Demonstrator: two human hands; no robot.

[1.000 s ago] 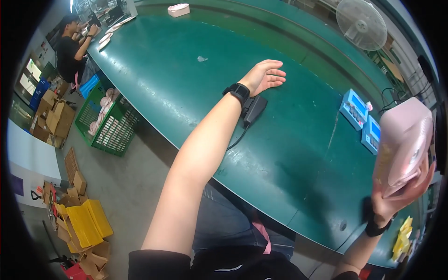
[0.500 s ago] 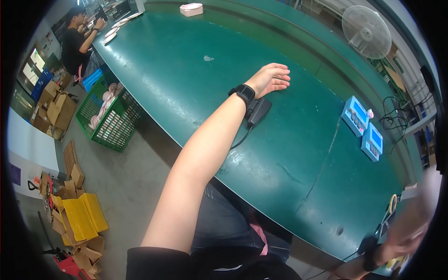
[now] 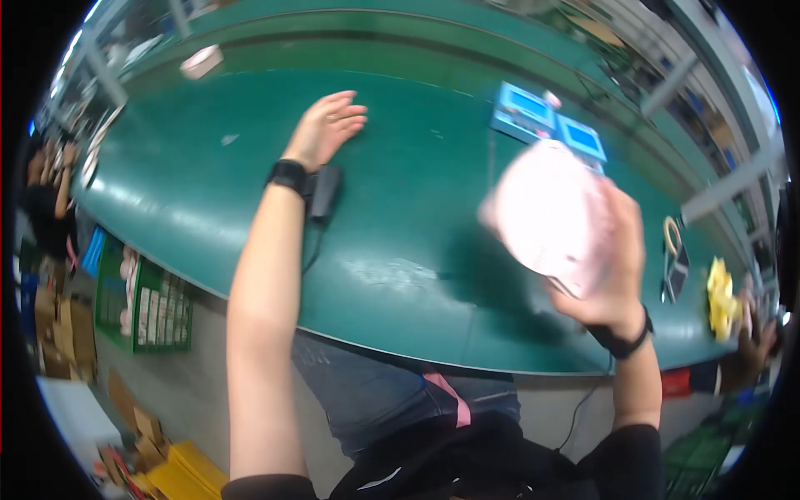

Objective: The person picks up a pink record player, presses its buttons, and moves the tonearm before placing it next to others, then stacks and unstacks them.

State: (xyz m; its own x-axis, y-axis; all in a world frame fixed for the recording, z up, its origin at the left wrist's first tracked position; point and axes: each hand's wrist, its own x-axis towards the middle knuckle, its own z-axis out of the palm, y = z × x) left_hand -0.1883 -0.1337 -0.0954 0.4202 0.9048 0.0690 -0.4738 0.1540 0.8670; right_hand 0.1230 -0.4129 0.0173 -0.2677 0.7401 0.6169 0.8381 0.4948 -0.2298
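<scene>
My right hand grips a pale pink, rounded casing and holds it above the right half of the green table. Motion blurs the casing, so its exact kind is unclear; a broad, smooth face shows. Over the table's left half, my left hand has its fingers stretched out with nothing in them. A black strap circles that wrist, and a black box with a cable sits beside it. Two light blue devices with screens, one left of the other, lie beyond the casing.
A pink box stands at the far left. Near the right end lie a tape roll and a yellow bundle, with another person's hand close by. A green basket stands on the floor at left; a co-worker sits beyond.
My view has turned right. The right hand has come from the far right edge to over the table, and the pink casing now shows in it. My left hand stays open.
</scene>
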